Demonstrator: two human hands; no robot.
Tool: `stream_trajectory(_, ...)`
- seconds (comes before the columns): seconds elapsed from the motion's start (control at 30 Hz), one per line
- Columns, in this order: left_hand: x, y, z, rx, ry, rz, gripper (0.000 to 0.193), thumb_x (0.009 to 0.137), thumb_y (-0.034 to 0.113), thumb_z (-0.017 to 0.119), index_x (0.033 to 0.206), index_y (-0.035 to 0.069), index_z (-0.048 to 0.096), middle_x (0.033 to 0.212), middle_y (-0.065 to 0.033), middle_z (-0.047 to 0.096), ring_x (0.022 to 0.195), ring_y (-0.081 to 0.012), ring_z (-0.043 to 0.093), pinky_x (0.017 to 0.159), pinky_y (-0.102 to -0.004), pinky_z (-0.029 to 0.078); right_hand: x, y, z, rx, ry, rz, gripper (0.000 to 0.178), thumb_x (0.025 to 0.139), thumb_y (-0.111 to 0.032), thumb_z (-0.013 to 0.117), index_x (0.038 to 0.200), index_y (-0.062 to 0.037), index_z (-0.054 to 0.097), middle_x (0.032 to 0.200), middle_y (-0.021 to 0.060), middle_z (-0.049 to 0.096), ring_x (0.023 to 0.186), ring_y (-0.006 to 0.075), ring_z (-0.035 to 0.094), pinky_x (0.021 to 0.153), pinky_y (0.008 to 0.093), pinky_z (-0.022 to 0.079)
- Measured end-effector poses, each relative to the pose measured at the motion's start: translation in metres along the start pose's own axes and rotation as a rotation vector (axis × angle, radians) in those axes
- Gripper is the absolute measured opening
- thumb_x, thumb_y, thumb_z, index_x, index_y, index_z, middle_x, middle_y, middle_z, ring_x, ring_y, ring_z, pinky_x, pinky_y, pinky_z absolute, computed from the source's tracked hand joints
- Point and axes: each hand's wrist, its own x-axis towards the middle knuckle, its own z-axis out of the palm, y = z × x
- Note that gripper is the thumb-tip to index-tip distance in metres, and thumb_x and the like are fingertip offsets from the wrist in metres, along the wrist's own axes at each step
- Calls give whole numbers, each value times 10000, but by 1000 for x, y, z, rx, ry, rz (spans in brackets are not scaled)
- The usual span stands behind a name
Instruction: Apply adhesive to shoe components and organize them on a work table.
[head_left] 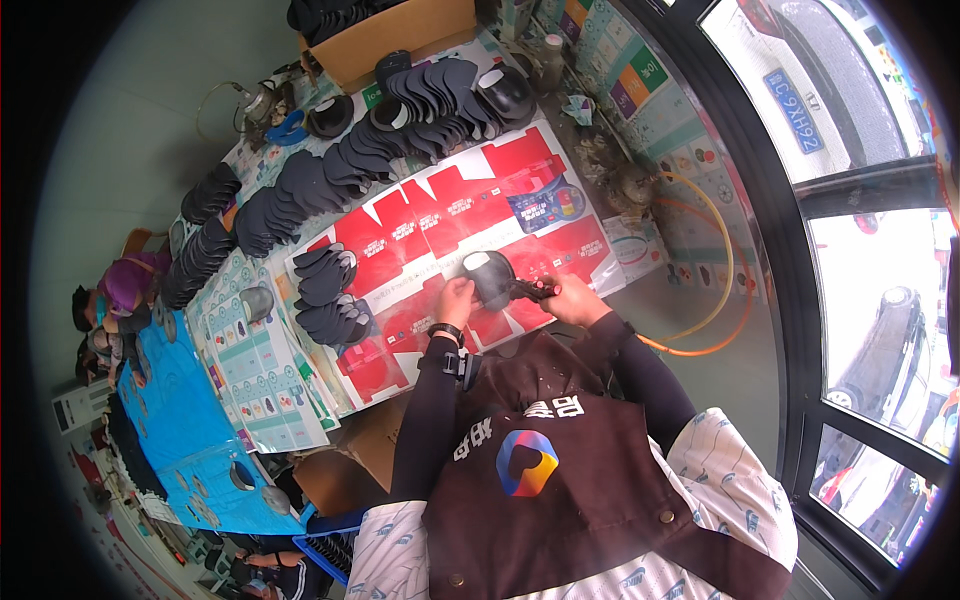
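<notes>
Left hand [457, 301]: fingertips pinched on the left edge of the black cup [490, 284]; so light a hold could let it twist if pushed from the other side.
Right hand [578, 303]: closed around the dark tool [534, 290], apart from its partner, with the cup between them.
Black cup: above the near part of the red sheet [455, 205], in front of the person's chest; whether it rests there or is lifted, I cannot tell.
Dark tool: its front end is at the cup's right side, contact unclear; a slip here could scuff the smooth face or catch the opposite fingers.
Orange hose [690, 350]: loops out beside the right forearm; a snag might jerk that arm if the two are linked, though the join is hidden.
Small piles [326, 322]: near the left forearm, loosely overlapped; a sideways sweep could topple them.
Cup surface: dark, rounded and faintly glossy, with a pale patch on top.
Long row [300, 188]: matte, thin, curved dark pads, leaning like shingles.
Sheet: flat, shiny, printed red and white, with notched edges.
Box [430, 35]: plain brown cardboard, stiff-sided.
</notes>
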Motion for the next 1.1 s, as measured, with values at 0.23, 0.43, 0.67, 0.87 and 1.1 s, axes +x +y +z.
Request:
stream_trajectory(0.23, 2, 0, 0, 4, -5, -10, 448, 1014, 222, 647, 1355, -40, 519, 1134, -147, 673, 887, -233, 695, 764, -351, 604, -1, -2, -2, -8, -12, 33, 335, 881, -244, 634, 1111, -13, 713, 1013, 282, 693, 1021, 459, 649, 880, 486, 525)
stream_trajectory(0.43, -1, 0, 0, -27, -9, -3, 460, 1012, 231, 651, 1359, -38, 511, 1136, -153, 672, 900, -237, 697, 782, -366, 605, 1, 5, 4, 44, -5, 6, 334, 875, -234, 641, 1118, -18, 717, 1010, 277, 698, 1013, 459, 655, 876, 485, 527)
stream_trajectory(0.67, -1, 1, 1, -10, 1, -3, 459, 1012, 227, 651, 1357, -40, 511, 1144, -150, 669, 904, -236, 696, 775, -358, 607, 2, 8, 2, 21, 30, 12, 334, 876, -238, 645, 1123, -26, 718, 993, 272, 697, 984, 457, 660, 862, 491, 526)
stream_trajectory(0.87, -3, 3, 2, -10, 3, -10, 460, 1010, 226, 654, 1356, -41, 513, 1156, -147, 661, 900, -234, 692, 764, -353, 606, 0, 6, 2, 29, 30, -3, 319, 871, -243, 651, 1098, -29, 717, 983, 264, 702, 973, 456, 662, 845, 499, 520)
stream_trajectory(1.1, -3, 2, 2, -11, -1, -8, 459, 1007, 226, 659, 1356, -36, 514, 1157, -141, 653, 906, -230, 683, 769, -351, 606, -1, 8, 3, 76, -52, 7, 312, 855, -231, 631, 1082, -35, 716, 985, 271, 696, 986, 457, 656, 850, 488, 524)
